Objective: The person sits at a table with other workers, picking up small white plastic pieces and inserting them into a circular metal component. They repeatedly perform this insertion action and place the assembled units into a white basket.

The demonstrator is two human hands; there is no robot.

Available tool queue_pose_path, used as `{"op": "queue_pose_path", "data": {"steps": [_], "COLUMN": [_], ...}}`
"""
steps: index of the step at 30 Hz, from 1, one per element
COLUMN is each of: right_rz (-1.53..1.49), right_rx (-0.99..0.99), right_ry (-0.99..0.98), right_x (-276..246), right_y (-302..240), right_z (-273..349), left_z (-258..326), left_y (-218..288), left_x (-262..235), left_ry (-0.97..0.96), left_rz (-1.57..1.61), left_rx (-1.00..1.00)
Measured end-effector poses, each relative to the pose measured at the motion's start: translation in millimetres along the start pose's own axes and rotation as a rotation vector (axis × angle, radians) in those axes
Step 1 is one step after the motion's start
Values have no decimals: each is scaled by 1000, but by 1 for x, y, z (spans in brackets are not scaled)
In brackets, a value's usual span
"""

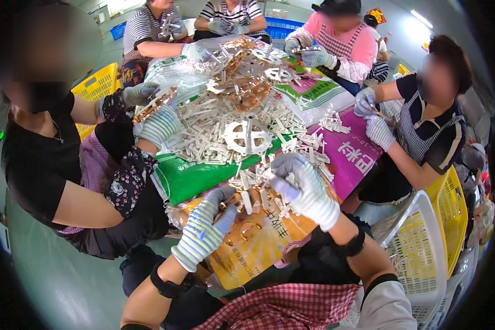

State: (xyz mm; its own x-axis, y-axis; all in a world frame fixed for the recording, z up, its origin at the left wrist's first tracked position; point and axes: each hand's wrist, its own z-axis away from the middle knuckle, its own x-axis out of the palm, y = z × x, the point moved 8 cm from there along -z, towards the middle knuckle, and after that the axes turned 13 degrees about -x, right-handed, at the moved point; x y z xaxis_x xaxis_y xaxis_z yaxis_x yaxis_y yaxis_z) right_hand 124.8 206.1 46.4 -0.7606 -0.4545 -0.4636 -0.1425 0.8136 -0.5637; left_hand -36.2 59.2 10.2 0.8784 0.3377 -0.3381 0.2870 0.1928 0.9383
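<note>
In striped work gloves, both my hands are over the near edge of a heaped table. My left hand point(204, 226) has its thumb and fingers curled toward each other beside some copper-coloured pieces point(252, 226); what is between the fingertips is too small to name. My right hand point(307, 190) is bent with its fingers drawn together, close to loose white plastic strips point(248, 202). Whatever it pinches is hidden. Beyond my hands rises a pile of small white plastic parts point(203, 129), with a round white spoked frame point(247, 136) lying on top.
Several co-workers in gloves sit around the table handling similar parts. Copper-coloured frames point(253, 96) top the far pile. Printed sacks, yellow point(242, 264), green point(190, 179) and purple point(349, 151), cover the table. A white basket point(415, 247) and a yellow crate point(451, 214) stand at my right.
</note>
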Motion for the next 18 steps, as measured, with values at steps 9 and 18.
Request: {"op": "queue_pose_path", "data": {"steps": [9,18], "right_rz": [213,194], "right_rx": [-353,-294], "right_ry": [-129,-170], "right_x": [38,40], "right_y": [-68,-56], "right_z": [9,9], "left_z": [4,7], "left_y": [7,19], "left_x": [17,18], "left_ry": [-196,-168], "left_rz": [163,36], "left_rx": [-6,33]}}
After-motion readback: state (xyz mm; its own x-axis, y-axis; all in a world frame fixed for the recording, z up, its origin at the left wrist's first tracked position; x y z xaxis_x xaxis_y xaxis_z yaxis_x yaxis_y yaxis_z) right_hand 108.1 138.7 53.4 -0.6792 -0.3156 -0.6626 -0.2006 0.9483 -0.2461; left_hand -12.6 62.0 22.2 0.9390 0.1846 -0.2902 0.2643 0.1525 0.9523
